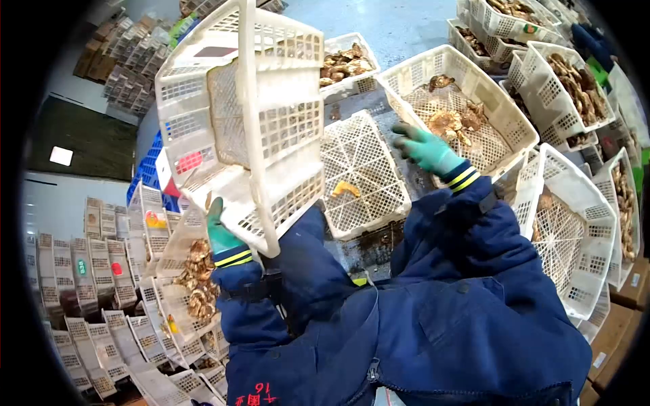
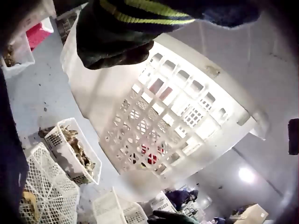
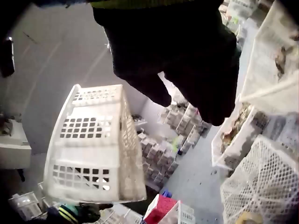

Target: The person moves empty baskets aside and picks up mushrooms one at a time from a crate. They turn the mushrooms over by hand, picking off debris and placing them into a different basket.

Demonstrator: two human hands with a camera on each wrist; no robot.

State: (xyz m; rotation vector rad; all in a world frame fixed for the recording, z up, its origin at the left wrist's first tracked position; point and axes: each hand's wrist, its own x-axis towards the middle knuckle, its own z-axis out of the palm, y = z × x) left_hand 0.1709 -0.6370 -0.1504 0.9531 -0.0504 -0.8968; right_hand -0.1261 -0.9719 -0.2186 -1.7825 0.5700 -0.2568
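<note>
My left hand (image 1: 225,233), in a green glove, grips the edge of a white plastic crate (image 1: 288,105) that is tipped on its side and held up at the left. The crate's open side and grid walls show in the head view, and the left wrist view shows its slotted wall (image 2: 154,116). My gloved right hand (image 1: 428,150) is spread with nothing in it, beside a white crate (image 1: 399,80) holding a few mushrooms (image 1: 450,125). Below, between the legs, lies an upside-down white crate (image 1: 369,152) with a curved yellow piece (image 1: 346,189) on its grid.
Another crate of mushrooms (image 1: 347,64) stands on the blue floor (image 1: 379,20) ahead. Filled crates (image 1: 575,88) are stacked at the right, above cardboard boxes (image 1: 616,338). At the left are a crate of mushrooms (image 1: 200,284) and rows of white crates (image 1: 101,345).
</note>
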